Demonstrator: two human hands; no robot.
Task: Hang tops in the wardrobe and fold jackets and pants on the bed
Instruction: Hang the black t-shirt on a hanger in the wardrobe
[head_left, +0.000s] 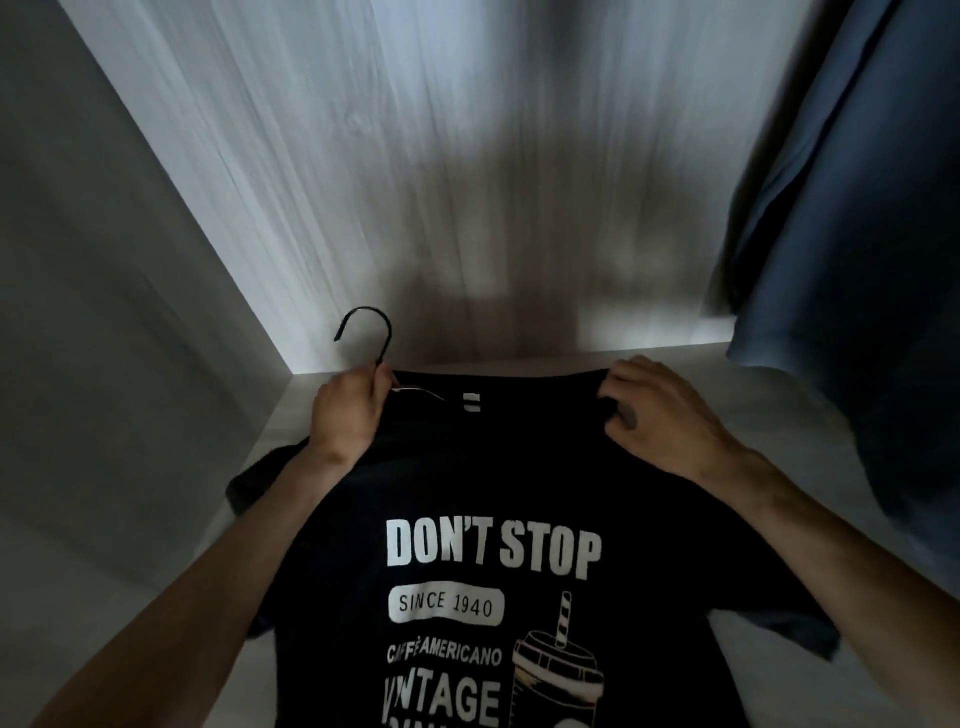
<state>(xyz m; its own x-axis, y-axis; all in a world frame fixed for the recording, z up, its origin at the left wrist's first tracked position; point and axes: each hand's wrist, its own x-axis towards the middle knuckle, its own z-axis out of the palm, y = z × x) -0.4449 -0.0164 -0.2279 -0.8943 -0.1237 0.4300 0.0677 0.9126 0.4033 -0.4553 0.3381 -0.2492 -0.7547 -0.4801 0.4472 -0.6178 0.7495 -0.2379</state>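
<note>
Two hands work a black T-shirt (467, 493) that lies print-up on a pale surface (779, 395), its collar toward the foot of the wooden back panel (415, 156). We judge it light, soft and floppy, likely to slip off a thin hanger (385, 348), so the shoulders beside the neck are the places to hold. Our left hand (348, 410) pinches the hanger's stem, with the hook rising in front of the panel. Our right hand (654, 410), nearer the panel's right end, curls its fingers round the collar edge, wrist bent downward.
</note>
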